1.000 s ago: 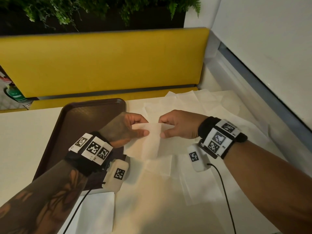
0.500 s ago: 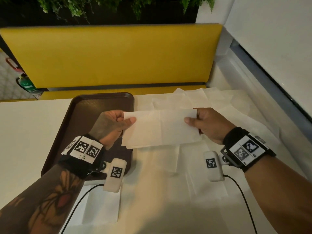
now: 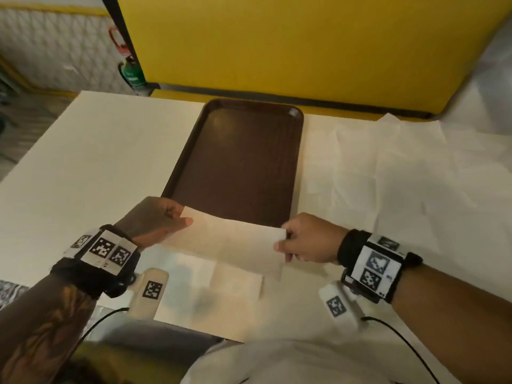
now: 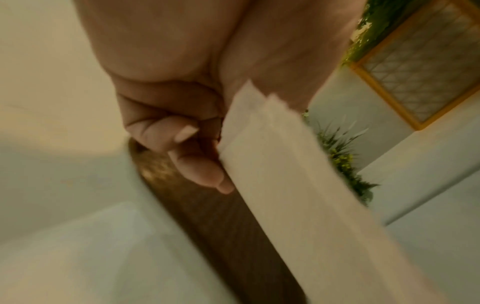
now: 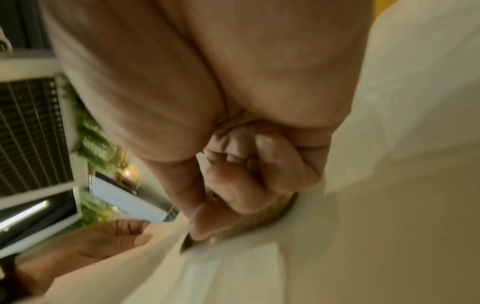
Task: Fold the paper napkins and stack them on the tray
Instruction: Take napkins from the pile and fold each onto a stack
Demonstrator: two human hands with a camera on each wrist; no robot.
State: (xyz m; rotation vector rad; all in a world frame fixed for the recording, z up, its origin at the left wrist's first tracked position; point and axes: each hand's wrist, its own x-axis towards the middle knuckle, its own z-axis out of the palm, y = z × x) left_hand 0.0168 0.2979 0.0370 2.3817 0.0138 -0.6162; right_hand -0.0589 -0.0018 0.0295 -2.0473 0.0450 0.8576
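Your left hand (image 3: 159, 221) and right hand (image 3: 307, 239) each pinch one end of the folded napkin (image 3: 235, 242), its long axis running left-right; the tray (image 3: 297, 151) lies just above it in the frame.

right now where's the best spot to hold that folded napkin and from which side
By its two short ends, from either side, as now: the left hand pinches the left end of the folded napkin and the right hand the right. The paper is thin and limp, so end grips likely keep the strip taut and flat over the near rim of the brown tray.
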